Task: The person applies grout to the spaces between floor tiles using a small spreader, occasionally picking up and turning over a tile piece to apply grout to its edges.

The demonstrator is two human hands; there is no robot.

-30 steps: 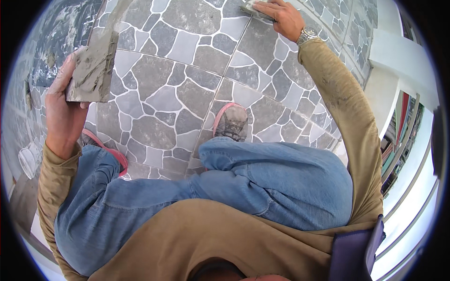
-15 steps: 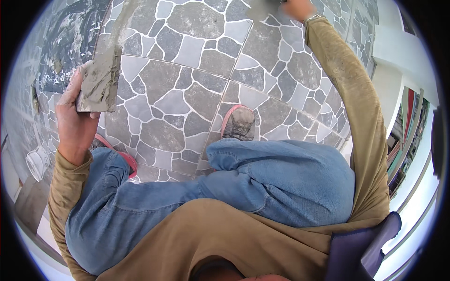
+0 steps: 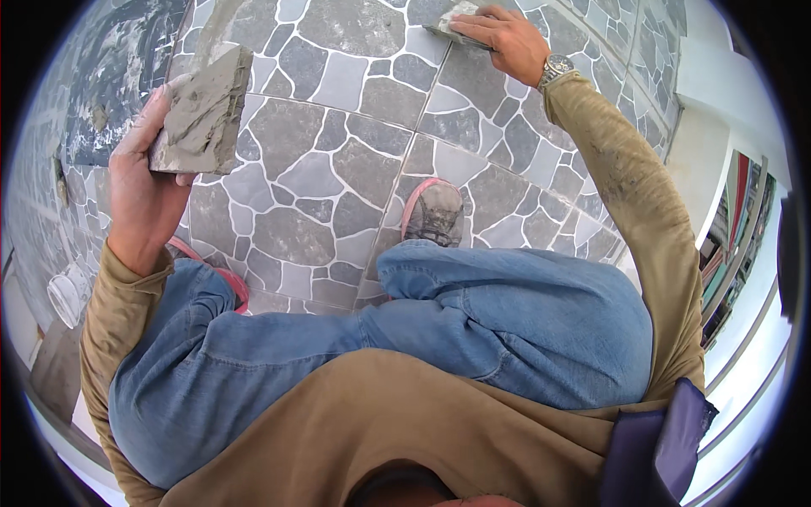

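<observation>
Over the stone-pattern tile floor [image 3: 338, 169], the left hand [image 3: 144, 186] grips a mortar-laden board [image 3: 203, 114]. Far ahead, the right hand [image 3: 507, 38] presses closed fingers on a grey float [image 3: 452, 21] against a tile joint.

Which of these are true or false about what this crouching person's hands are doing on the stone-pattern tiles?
1. The left hand holds a board loaded with grey paste. True.
2. The right hand rests on the knee. False: it presses a small pad against the tiled floor.
3. A watch sits on the right wrist. True.
4. The person is barefoot. False: a pink-edged shoe shows.
</observation>
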